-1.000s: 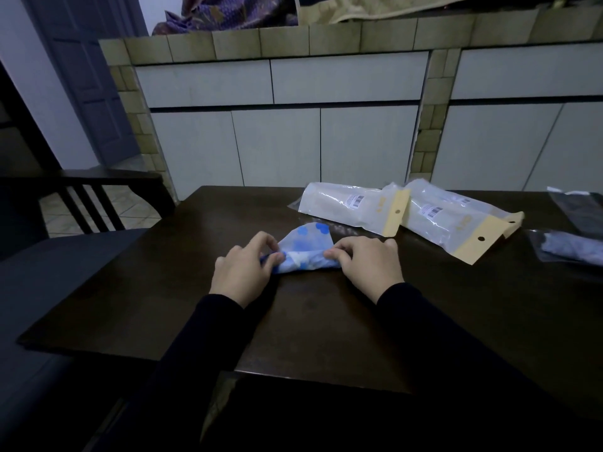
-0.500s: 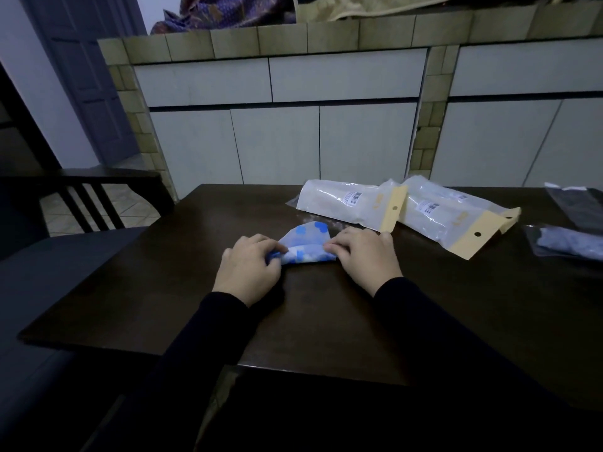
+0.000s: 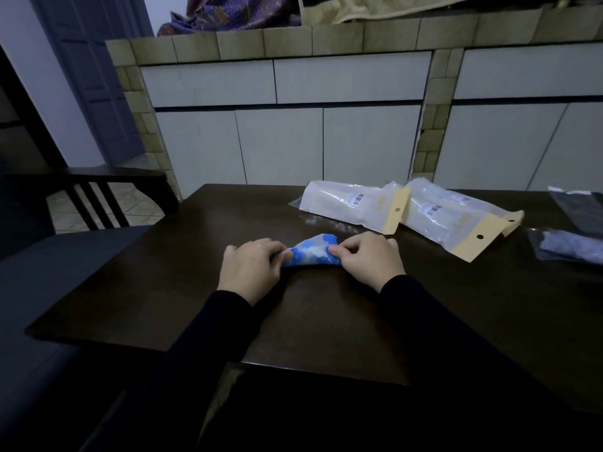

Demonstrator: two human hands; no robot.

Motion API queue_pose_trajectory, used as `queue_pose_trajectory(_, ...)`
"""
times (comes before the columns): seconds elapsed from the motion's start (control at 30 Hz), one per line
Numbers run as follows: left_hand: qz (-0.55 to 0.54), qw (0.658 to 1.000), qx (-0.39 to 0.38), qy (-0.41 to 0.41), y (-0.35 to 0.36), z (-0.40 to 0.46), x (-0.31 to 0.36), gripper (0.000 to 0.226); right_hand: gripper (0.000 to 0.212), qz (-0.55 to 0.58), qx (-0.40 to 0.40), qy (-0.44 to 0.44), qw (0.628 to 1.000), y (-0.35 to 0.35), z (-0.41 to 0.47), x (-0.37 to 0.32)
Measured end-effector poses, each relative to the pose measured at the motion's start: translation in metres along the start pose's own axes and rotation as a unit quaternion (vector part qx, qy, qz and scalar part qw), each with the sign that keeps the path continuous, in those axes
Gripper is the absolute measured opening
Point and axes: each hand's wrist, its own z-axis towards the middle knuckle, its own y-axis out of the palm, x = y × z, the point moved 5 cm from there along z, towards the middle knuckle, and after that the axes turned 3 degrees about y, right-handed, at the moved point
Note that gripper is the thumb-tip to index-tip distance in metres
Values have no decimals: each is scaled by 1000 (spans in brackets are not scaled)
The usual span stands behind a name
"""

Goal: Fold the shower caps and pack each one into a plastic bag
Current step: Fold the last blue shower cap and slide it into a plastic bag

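both hands clamped on the one item: left hand pinches the left end of the shower cap, thumb and fingertips curled over its edge; right hand pinches the right end the same way, fingers bent round the fabric. cap is blue with lighter patches, already gathered into a small narrow bundle, lying on the dark table between the two hands, near the middle of the near half.

step in hand, by my reading: folding. the cap looks close to its packed size, but the far edge bulges up, so the fold is not yet flat or finished.

two filled plastic bags with tan header strips lie beyond the right hand, one overlapping the other, near but apart from the cap. darker packets sit at the far right edge; contents too dim to tell. cannot make out an empty bag for certain.

next move likely calls for pressing the bundle down, keeping one hand on it so it does not spring open, and freeing the other to fetch a bag. slippery material; may unfold if released.
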Motion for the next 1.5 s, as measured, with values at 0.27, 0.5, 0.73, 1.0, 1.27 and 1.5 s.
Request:
queue_pose_trajectory(0.27,-30,999,-11,12,3,9,5,8,27,-6,63,24,998,1,2,1)
queue_pose_trajectory(0.5,25,990,73,116,1,10,14,14,17,-69,123,-120,983,-4,-1,-19)
queue_pose_trajectory(0.73,-19,998,-15,54,11,12,6,32,37,-94,35,-89,991,0,-1,-9)
queue_pose_trajectory(1.0,2,999,-48,27,16,19,11,28,27,-82,22,-68,994,0,7,-9)
queue_pose_trajectory(1.27,40,997,-57,16,21,22,18,30,12,-64,35,-34,997,0,11,-7)
queue_pose_trajectory(1.5,-10,999,-32,18,18,23,17,7,11,-85,89,-60,991,0,2,-15)
